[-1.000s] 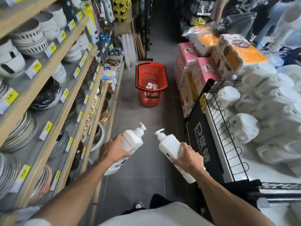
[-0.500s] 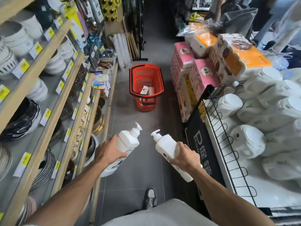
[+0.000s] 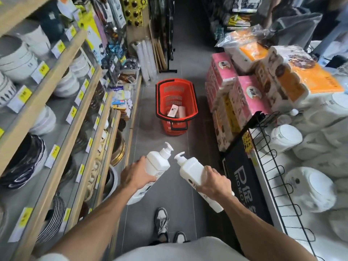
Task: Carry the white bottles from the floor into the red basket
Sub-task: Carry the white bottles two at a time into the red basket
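I hold a white pump bottle in each hand, in front of me over the grey aisle floor. My left hand (image 3: 136, 174) grips the left bottle (image 3: 157, 162) round its body. My right hand (image 3: 211, 182) grips the right bottle (image 3: 190, 170), pump pointing forward and left. The two pump heads nearly touch. The red basket (image 3: 160, 95) stands on the floor ahead, a short way beyond the bottles, with two white bottles (image 3: 177, 111) lying in its bottom.
Wooden shelves (image 3: 62, 102) with bowls and plates line the left. Stacked tissue packs (image 3: 235, 91) and a black wire rack (image 3: 271, 166) holding white goods close the right. My shoes (image 3: 162, 221) are on the narrow floor strip between.
I have walked forward down the aisle. The red basket now lies nearer and lower in view. Both hands still hold their bottles, and a shoe has stepped into sight.
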{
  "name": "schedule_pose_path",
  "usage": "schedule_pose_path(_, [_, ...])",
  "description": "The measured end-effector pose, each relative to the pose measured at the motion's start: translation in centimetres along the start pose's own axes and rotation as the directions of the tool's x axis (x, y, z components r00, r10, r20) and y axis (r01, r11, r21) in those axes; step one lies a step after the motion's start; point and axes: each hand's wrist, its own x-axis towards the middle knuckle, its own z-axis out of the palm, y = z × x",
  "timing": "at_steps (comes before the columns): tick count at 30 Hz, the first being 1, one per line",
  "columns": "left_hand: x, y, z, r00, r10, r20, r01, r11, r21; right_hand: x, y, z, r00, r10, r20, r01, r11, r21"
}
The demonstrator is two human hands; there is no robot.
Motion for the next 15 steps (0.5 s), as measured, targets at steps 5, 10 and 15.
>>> schedule_pose_path(5, [4.5,-0.8,-2.5,1.000,0.026,-0.007,-0.026,0.999,-0.039,3.1,-2.6,-1.4,1.000,0.014,-0.027,-0.014,1.000,-0.002])
schedule_pose_path(10, [8.5,-0.8,-4.6,0.998,0.051,-0.026,-0.052,0.998,-0.019,5.8,-4.2,-3.3,0.997,0.047,-0.065,-0.045,0.998,0.037])
schedule_pose_path(15, [11.6,-0.4,-5.9,0.999,0.049,-0.018,-0.049,0.999,-0.011,9.2,-5.4,-4.7,0.996,0.044,-0.077,-0.041,0.998,0.041])
